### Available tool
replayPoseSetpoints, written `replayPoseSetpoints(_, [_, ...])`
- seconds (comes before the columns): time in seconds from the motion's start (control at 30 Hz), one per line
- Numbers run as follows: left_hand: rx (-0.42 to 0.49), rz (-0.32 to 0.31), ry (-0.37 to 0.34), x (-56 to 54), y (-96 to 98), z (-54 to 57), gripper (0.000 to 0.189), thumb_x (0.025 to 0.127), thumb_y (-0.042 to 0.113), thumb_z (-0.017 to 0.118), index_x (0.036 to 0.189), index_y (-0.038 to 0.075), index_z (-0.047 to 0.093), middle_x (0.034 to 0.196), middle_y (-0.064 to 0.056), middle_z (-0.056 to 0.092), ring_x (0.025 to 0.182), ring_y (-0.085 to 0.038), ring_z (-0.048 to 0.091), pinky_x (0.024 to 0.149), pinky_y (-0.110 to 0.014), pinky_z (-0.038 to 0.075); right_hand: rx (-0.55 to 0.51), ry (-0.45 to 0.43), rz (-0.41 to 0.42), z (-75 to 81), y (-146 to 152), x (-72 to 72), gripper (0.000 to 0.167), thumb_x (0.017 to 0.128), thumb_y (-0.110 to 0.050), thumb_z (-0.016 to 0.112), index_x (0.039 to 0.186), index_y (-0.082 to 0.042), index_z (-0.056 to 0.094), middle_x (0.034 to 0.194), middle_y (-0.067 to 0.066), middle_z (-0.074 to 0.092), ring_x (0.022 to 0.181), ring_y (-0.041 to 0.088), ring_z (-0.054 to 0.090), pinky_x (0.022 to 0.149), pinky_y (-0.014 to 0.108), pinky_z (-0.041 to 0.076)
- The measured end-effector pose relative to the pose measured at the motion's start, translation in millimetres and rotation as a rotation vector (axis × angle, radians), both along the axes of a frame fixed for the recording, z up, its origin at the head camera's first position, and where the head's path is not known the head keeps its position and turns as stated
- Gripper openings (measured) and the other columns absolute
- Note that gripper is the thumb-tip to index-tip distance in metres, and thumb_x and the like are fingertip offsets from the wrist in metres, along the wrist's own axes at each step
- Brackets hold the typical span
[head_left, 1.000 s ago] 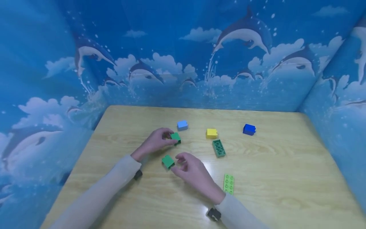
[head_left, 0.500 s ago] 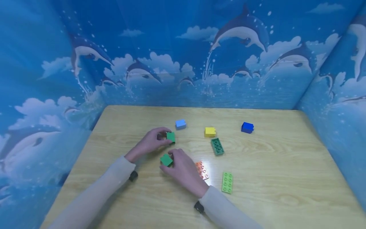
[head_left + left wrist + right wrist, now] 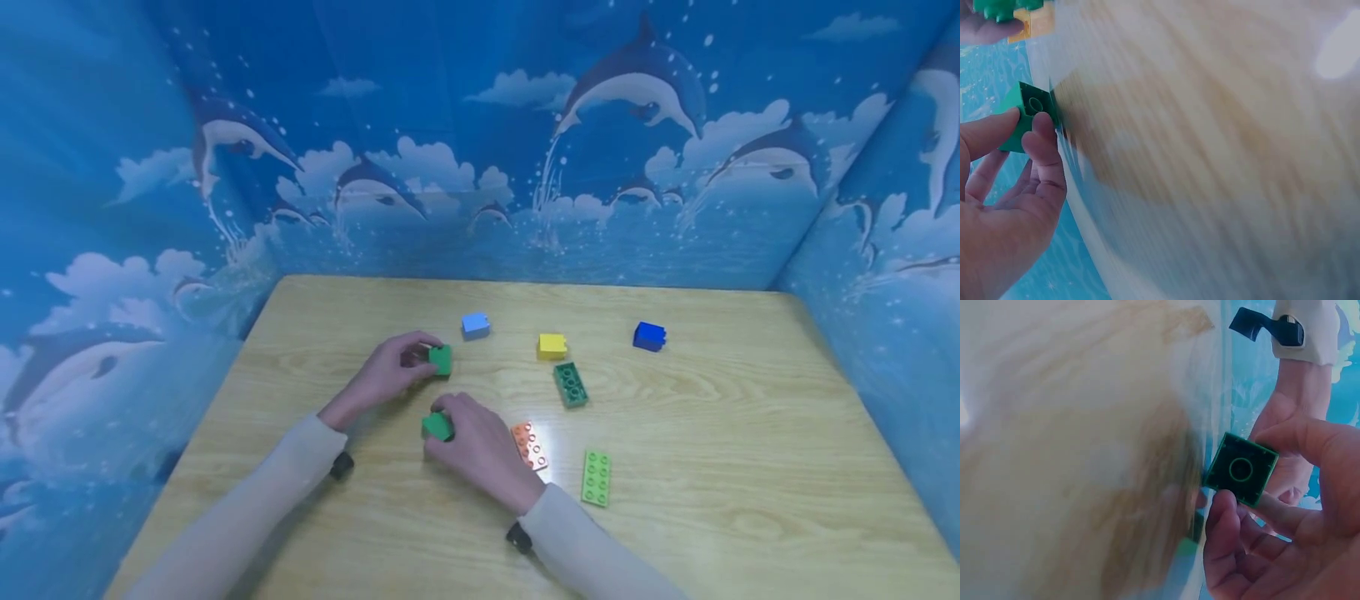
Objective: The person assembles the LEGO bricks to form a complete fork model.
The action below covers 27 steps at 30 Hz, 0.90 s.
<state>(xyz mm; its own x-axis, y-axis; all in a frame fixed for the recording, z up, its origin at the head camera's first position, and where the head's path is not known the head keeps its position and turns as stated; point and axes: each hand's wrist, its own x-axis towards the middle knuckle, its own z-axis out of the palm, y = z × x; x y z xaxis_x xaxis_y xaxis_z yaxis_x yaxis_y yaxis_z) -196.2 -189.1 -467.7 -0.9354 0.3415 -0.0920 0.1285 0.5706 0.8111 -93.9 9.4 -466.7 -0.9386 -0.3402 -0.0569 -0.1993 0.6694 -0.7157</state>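
My left hand [image 3: 386, 367] pinches a small green toy brick [image 3: 440, 361] between thumb and fingers. The hollow underside of that green brick [image 3: 1035, 103], with a round tube inside, shows in the left wrist view. Nearer the body, my right hand [image 3: 480, 442] pinches a second green brick [image 3: 437, 427] at its sides. In the right wrist view this second brick [image 3: 1241, 469] is tipped so that its square hollow underside faces the camera. Its studs point down at the top left of the left wrist view. The two bricks are apart.
On the wooden table [image 3: 720, 467], an orange brick [image 3: 529, 447] and a lime brick [image 3: 596, 479] lie studs up. A dark green brick [image 3: 572, 385] lies hollow side up. Light blue [image 3: 476, 326], yellow [image 3: 552, 347] and dark blue [image 3: 649, 337] bricks are farther back. Dolphin-print curtains [image 3: 450, 167] surround the table.
My right hand has closed on the nearer green brick and tilted it, uncovering the orange brick. My left hand has shifted slightly left, turning its brick.
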Motion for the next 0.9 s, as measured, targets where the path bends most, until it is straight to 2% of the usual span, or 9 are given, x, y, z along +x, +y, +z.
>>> replayPoseSetpoints(0.17, [0.027, 0.008, -0.022, 1.5, -8.8, -1.4, 0.042, 0.101, 0.007, 0.078, 0.142, 0.016, 0.069, 0.131, -0.008, 0.072, 0.114, -0.028, 0.07, 0.1, -0.049, 0.058, -0.051, -0.071, -0.015, 2.3, 6.2, -2.0, 0.044, 0.095, -0.033, 0.078, 0.134, -0.014, 0.07, 0.107, -0.008, 0.067, 0.089, 0.011, 0.06, 0.074, 0.031, 0.053])
replayPoseSetpoints(0.3, [0.024, 0.006, -0.032, 4.3, -16.1, -1.3, 0.048, 0.101, 0.006, 0.078, 0.147, 0.012, 0.064, 0.136, -0.012, 0.069, 0.115, -0.029, 0.07, 0.1, -0.049, 0.058, -0.095, -0.118, -0.029, 3.8, 11.2, -2.7, 0.044, 0.097, -0.034, 0.078, 0.135, -0.014, 0.07, 0.098, -0.005, 0.068, 0.083, 0.014, 0.062, 0.071, 0.035, 0.055])
replayPoseSetpoints(0.47, [0.027, 0.018, -0.071, 10.0, -28.9, -1.1, 0.049, 0.1, 0.004, 0.079, 0.146, 0.006, 0.064, 0.136, -0.014, 0.069, 0.109, -0.027, 0.072, 0.095, -0.047, 0.06, -0.137, -0.093, -0.013, 1.0, 12.1, -3.8, 0.042, 0.1, -0.033, 0.077, 0.136, -0.013, 0.069, 0.104, -0.005, 0.068, 0.088, 0.013, 0.062, 0.076, 0.035, 0.056])
replayPoseSetpoints(0.63, [0.011, 0.01, -0.066, 13.4, -38.0, -3.4, 0.047, 0.097, 0.004, 0.081, 0.142, 0.006, 0.067, 0.132, -0.012, 0.071, 0.104, -0.024, 0.071, 0.091, -0.043, 0.06, -0.24, -0.088, -0.009, -1.1, 13.9, -6.7, 0.045, 0.102, -0.029, 0.079, 0.14, -0.008, 0.066, 0.11, -0.001, 0.068, 0.087, 0.014, 0.064, 0.073, 0.033, 0.058])
replayPoseSetpoints(0.77, [0.013, 0.013, -0.075, 16.5, -41.9, -3.6, 0.045, 0.098, 0.005, 0.082, 0.141, 0.006, 0.068, 0.131, -0.011, 0.071, 0.104, -0.025, 0.07, 0.09, -0.043, 0.059, -0.306, -0.099, -0.028, 0.0, 16.7, -9.6, 0.045, 0.1, -0.025, 0.082, 0.138, -0.006, 0.066, 0.114, -0.001, 0.07, 0.089, 0.013, 0.066, 0.072, 0.03, 0.06])
replayPoseSetpoints(0.9, [0.012, 0.015, -0.075, 20.2, -44.1, -1.5, 0.043, 0.099, 0.005, 0.081, 0.14, 0.006, 0.068, 0.128, -0.01, 0.071, 0.107, -0.026, 0.07, 0.093, -0.045, 0.058, -0.319, -0.071, -0.052, 4.3, 19.8, -11.7, 0.042, 0.096, -0.019, 0.085, 0.133, -0.007, 0.069, 0.113, -0.001, 0.067, 0.092, 0.014, 0.066, 0.075, 0.03, 0.06])
